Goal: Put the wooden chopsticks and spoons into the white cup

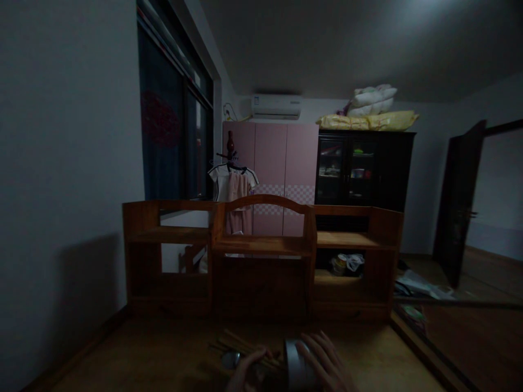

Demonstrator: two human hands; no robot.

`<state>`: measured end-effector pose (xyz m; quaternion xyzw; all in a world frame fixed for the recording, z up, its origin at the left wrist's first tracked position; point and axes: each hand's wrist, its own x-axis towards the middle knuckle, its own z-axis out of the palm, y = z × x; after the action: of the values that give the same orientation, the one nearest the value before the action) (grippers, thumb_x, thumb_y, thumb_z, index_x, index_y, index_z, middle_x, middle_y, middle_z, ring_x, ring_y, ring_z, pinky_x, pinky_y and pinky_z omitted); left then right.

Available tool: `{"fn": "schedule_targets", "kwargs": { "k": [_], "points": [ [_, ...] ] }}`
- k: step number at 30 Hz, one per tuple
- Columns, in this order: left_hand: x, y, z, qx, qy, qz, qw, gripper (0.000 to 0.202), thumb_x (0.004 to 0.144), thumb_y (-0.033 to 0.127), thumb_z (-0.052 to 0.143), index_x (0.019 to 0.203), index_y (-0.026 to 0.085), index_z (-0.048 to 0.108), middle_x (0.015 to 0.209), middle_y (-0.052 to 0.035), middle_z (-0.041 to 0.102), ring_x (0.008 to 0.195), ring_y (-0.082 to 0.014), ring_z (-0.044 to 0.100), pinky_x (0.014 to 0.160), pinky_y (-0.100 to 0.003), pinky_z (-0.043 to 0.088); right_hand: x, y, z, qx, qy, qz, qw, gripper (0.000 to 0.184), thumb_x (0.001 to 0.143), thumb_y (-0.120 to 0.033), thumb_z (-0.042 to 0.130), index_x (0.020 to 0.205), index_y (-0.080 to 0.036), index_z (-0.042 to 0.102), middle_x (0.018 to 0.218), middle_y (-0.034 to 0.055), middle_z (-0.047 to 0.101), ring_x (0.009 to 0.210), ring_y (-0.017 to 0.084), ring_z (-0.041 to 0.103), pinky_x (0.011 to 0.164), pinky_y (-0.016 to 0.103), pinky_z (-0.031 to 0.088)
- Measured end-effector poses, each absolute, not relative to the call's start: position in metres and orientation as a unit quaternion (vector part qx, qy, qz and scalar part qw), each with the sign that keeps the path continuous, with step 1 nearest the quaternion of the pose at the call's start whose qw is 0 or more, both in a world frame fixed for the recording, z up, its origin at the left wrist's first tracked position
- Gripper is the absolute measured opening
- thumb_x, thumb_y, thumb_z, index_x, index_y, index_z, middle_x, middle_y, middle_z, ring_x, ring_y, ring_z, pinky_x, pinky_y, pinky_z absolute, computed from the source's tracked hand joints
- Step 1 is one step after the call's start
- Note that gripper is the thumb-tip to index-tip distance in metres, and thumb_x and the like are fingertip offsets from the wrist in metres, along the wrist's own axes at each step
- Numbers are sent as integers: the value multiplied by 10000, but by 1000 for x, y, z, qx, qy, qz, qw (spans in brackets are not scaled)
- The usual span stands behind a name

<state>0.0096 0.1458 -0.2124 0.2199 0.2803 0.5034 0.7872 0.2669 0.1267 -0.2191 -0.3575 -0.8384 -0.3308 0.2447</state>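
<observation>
At the bottom edge, my right hand [327, 362] lies over a round metal container [295, 363], fingers curved around its side. My left hand [247, 373] grips a bundle of wooden chopsticks [241, 344] that points up and to the left. A metal spoon [231, 358] lies among them, just left of that hand. Both hands rest low over the wooden desk [143, 359]. The room is dim, so details are hard to make out.
A wooden desk-top shelf unit [261, 256] stands at the back of the desk, with small items [347, 264] in its right compartment. Behind are a pink wardrobe [281, 163], a dark cabinet [363, 169], hanging clothes [232, 185], a window at left and an open door [457, 201] at right.
</observation>
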Motion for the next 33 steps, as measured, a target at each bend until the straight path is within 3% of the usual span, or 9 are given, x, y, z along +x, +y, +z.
{"fn": "schedule_targets", "kwargs": {
  "k": [7,12,16,21,33],
  "points": [
    [5,153,-218,237,273,480,799,39,717,121,721,687,99,713,754,-67,715,767,-186,672,748,-235,497,265,126,-215,-337,-843,-329,259,609,891,-452,554,1426,-195,418,1368,73,484,1215,295,433,966,400,434],
    [3,151,-217,209,294,481,799,8,722,89,720,718,85,714,803,-69,720,804,-165,667,737,-210,507,266,125,-217,-359,-845,-316,240,691,800,-290,614,1445,-196,383,1436,58,401,1262,312,370,990,417,398],
    [2,150,-222,196,287,477,808,50,732,97,721,781,87,719,874,-90,723,905,-216,667,814,-282,525,264,121,-215,-376,-842,-303,239,793,688,-134,558,1454,-209,363,1465,43,355,1274,314,352,1021,449,352],
    [2,151,-229,209,270,480,808,42,754,95,696,790,99,717,859,-93,725,893,-237,670,816,-352,544,262,116,-210,-379,-841,-302,240,855,623,-86,517,1454,-212,360,1478,29,331,1298,307,316,1015,438,351],
    [-1,151,-228,205,299,472,803,77,732,66,700,743,133,737,887,-83,728,924,-226,674,839,-290,544,263,120,-220,-397,-844,-267,245,906,596,-68,498,1469,-240,324,1481,4,325,1304,304,318,1035,455,331]
  ]
}}
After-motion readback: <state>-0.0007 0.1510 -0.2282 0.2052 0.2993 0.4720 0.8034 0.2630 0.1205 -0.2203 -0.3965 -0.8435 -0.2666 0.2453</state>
